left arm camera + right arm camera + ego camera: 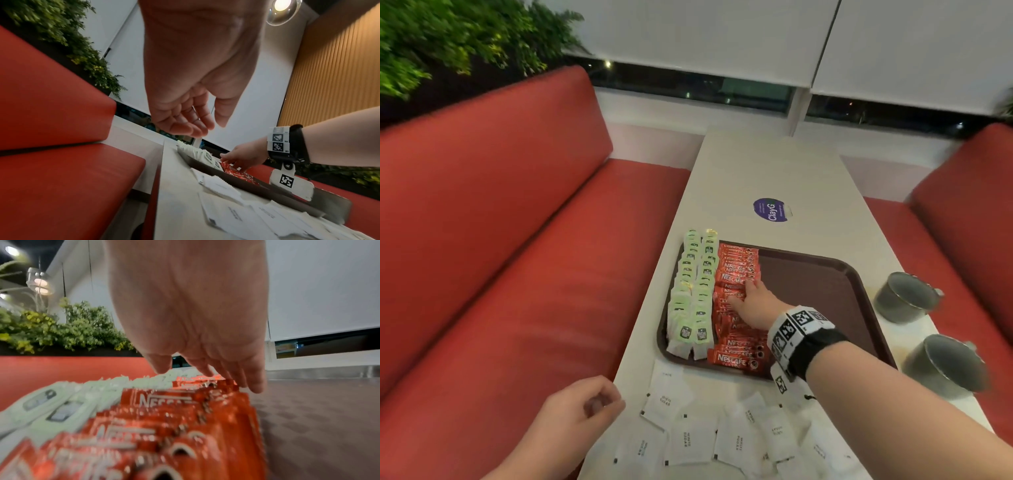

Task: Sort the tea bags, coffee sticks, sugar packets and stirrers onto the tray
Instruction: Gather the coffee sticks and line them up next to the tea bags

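Observation:
A brown tray (818, 274) lies on the white table. Green tea bags (693, 294) fill two columns along its left side. Red coffee sticks (736, 270) form a column beside them. My right hand (743, 294) rests on the sticks with straight fingers (255, 386) at their right edge. White sugar packets (688, 442) lie scattered on the table in front of the tray. My left hand (592, 407) hovers at the table's near left edge, its fingers (185, 125) loosely curled and holding nothing.
Two metal cups (904, 298) (941, 366) stand on the table right of the tray. A round purple sticker (772, 209) lies beyond it. The tray's right half (318, 418) is bare. Red benches (517, 274) flank the table.

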Available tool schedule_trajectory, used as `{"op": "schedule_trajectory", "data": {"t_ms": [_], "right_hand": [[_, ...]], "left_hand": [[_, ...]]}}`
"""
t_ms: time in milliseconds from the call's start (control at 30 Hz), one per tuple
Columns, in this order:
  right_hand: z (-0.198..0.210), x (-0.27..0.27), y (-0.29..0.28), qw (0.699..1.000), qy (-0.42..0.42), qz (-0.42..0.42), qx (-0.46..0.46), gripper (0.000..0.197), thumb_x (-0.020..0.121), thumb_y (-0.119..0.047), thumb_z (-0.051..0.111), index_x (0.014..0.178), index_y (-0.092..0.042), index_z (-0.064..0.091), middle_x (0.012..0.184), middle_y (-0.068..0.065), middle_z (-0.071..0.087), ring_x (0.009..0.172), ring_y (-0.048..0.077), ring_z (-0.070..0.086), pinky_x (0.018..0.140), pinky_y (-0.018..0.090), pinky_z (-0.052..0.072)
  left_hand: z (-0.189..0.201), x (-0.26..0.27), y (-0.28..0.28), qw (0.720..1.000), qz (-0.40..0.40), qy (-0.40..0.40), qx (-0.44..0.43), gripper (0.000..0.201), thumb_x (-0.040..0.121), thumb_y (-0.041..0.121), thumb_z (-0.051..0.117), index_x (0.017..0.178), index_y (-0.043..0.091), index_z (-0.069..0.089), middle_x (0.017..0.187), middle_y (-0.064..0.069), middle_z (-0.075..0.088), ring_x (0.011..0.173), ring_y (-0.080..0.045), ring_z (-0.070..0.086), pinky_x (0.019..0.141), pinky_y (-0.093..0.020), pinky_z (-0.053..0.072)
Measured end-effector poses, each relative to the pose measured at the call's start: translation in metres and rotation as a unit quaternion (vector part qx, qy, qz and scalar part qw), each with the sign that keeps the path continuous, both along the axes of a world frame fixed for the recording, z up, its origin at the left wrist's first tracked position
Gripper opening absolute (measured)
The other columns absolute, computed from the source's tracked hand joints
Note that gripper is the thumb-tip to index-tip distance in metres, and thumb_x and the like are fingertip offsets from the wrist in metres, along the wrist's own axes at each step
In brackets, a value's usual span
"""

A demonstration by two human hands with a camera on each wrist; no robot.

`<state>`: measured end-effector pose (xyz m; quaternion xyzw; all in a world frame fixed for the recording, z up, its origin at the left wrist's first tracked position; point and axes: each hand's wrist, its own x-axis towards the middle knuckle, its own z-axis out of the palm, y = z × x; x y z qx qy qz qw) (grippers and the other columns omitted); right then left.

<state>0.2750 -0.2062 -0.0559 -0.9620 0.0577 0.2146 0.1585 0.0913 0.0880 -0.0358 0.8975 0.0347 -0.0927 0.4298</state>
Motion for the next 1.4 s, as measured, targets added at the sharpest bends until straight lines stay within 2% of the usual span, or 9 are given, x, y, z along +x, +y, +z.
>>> {"op": "schedule_trajectory", "data": {"t_ms": [133, 333, 500, 667, 800, 933, 1133, 1267, 1400], "right_hand": [[0.009, 0.009, 0.006, 0.999, -0.029, 0.024, -0.033, 0.072, 0.096, -0.055, 0.032, 0.153, -0.018, 0.006, 0.161, 0.001, -0.001, 0.148, 0.026, 0.002, 0.117, 0.052, 0.015], [0.003, 0.017, 0.004, 0.995, 0.016, 0.088, -0.035, 0.069, 0.098, -0.055, 0.027, 0.153, -0.018, 0.007, 0.161, -0.001, -0.002, 0.148, 0.023, -0.003, 0.117, 0.055, 0.013], [0.007, 0.026, -0.014, 0.993, -0.007, -0.022, 0.119, 0.063, 0.098, -0.054, 0.022, 0.147, -0.014, 0.025, 0.154, 0.009, 0.022, 0.144, 0.034, 0.016, 0.115, 0.051, 0.021], [-0.022, 0.025, -0.028, 0.938, 0.059, -0.181, 0.29, 0.13, 0.05, -0.098, 0.025, 0.151, -0.017, 0.02, 0.154, 0.006, 0.031, 0.138, 0.025, 0.034, 0.114, 0.048, 0.028], [0.014, 0.003, -0.013, 0.884, 0.089, -0.254, 0.382, 0.069, 0.09, -0.066, 0.036, 0.125, -0.01, 0.053, 0.115, 0.008, 0.068, 0.107, 0.027, 0.063, 0.098, 0.046, 0.046], [0.036, -0.008, -0.016, 0.868, 0.083, -0.273, 0.407, 0.058, 0.098, -0.054, 0.03, 0.123, -0.008, 0.056, 0.105, 0.002, 0.068, 0.093, 0.016, 0.062, 0.074, 0.032, 0.046], [0.037, -0.039, -0.033, 0.85, 0.093, -0.323, 0.405, 0.072, 0.098, -0.055, 0.029, 0.15, -0.006, 0.015, 0.157, 0.01, 0.02, 0.145, 0.026, 0.019, 0.116, 0.044, 0.017], [0.036, -0.058, -0.029, 0.828, 0.123, -0.317, 0.445, 0.06, 0.1, -0.05, 0.025, 0.143, -0.009, 0.033, 0.144, -0.001, 0.039, 0.136, 0.02, 0.036, 0.113, 0.037, 0.023], [0.038, -0.063, -0.021, 0.815, 0.124, -0.318, 0.468, 0.042, 0.101, -0.049, 0.025, 0.111, -0.021, 0.054, 0.114, -0.009, 0.057, 0.098, 0.009, 0.055, 0.099, 0.033, 0.031]], "left_hand": [[-0.003, 0.003, 0.001, 0.999, 0.02, 0.004, -0.026, 0.023, 0.073, 0.012, 0.077, 0.066, 0.032, 0.067, 0.07, 0.004, 0.065, 0.058, -0.005, 0.052, 0.068, -0.026, 0.049], [0.0, 0.013, -0.019, 0.997, -0.037, 0.006, -0.061, 0.031, 0.074, 0.006, 0.076, 0.065, 0.034, 0.066, 0.06, 0.021, 0.059, 0.055, 0.001, 0.051, 0.057, -0.01, 0.039], [-0.003, 0.026, -0.023, 0.997, -0.038, 0.01, -0.066, 0.028, 0.075, 0.01, 0.075, 0.067, 0.035, 0.066, 0.071, 0.011, 0.065, 0.055, 0.0, 0.05, 0.058, -0.014, 0.041], [-0.002, 0.03, -0.032, 0.995, -0.035, 0.033, -0.092, 0.03, 0.077, 0.008, 0.073, 0.061, 0.032, 0.066, 0.06, 0.01, 0.06, 0.049, 0.0, 0.044, 0.054, -0.012, 0.038], [-0.001, 0.034, -0.038, 0.994, -0.054, 0.038, -0.084, 0.03, 0.078, 0.01, 0.072, 0.065, 0.036, 0.065, 0.057, 0.016, 0.058, 0.048, 0.0, 0.044, 0.054, -0.012, 0.037], [0.002, 0.037, -0.037, 0.995, -0.054, 0.025, -0.083, 0.029, 0.08, 0.01, 0.072, 0.068, 0.035, 0.065, 0.059, 0.017, 0.059, 0.051, 0.0, 0.046, 0.053, -0.009, 0.037], [0.004, 0.035, -0.029, 0.996, -0.045, 0.018, -0.072, 0.029, 0.08, 0.01, 0.072, 0.069, 0.036, 0.065, 0.056, 0.019, 0.056, 0.053, 0.001, 0.046, 0.054, -0.009, 0.036], [0.002, 0.032, -0.028, 0.996, -0.047, 0.029, -0.065, 0.029, 0.08, 0.012, 0.072, 0.067, 0.037, 0.065, 0.056, 0.015, 0.054, 0.051, -0.002, 0.043, 0.052, -0.009, 0.035], [0.005, 0.031, -0.035, 0.996, -0.063, 0.035, -0.06, 0.028, 0.081, 0.014, 0.071, 0.07, 0.04, 0.065, 0.058, 0.016, 0.056, 0.052, -0.001, 0.045, 0.053, -0.009, 0.036]]}}
